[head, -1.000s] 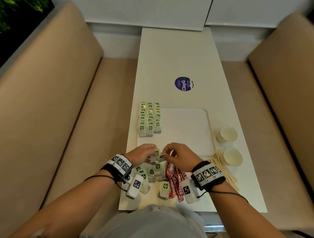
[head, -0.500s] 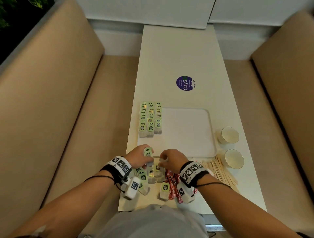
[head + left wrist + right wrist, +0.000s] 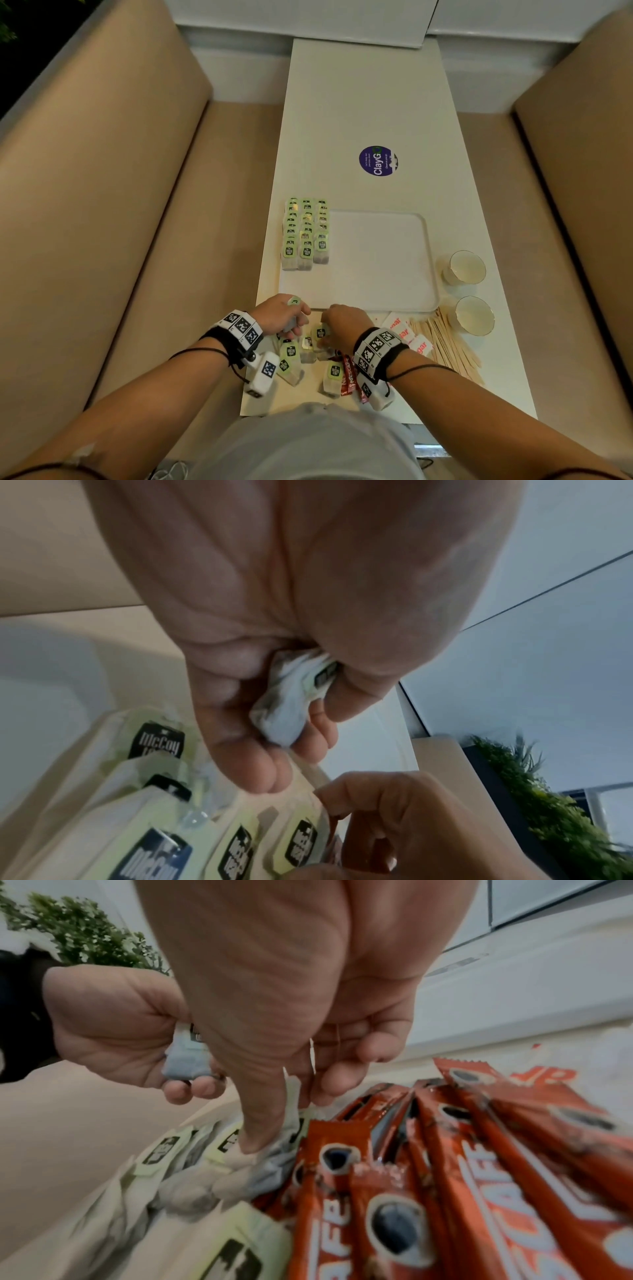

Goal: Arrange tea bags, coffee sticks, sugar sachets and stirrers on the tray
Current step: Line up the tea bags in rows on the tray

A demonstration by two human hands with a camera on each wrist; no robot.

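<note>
Tea bags point(image 3: 306, 233) fill three neat rows along the left edge of the tray point(image 3: 394, 301); everything else is left to do. Near of the tray, the left hand point(image 3: 279, 317) curls round one tea bag point(image 3: 294, 696), while the right hand point(image 3: 342, 323) pinches at another in the loose pile point(image 3: 291, 356). Coffee sticks point(image 3: 445, 1177), sugar sachets point(image 3: 404, 330) and stirrers point(image 3: 445, 342) lie untouched on the table point(image 3: 359, 102), right of the pile.

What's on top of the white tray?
Three neat rows of tea bags lie along the left side of the tray; the rest of it is bare. Whether the outer row rests fully inside the rim cannot be seen, since the bags cover that edge.
</note>
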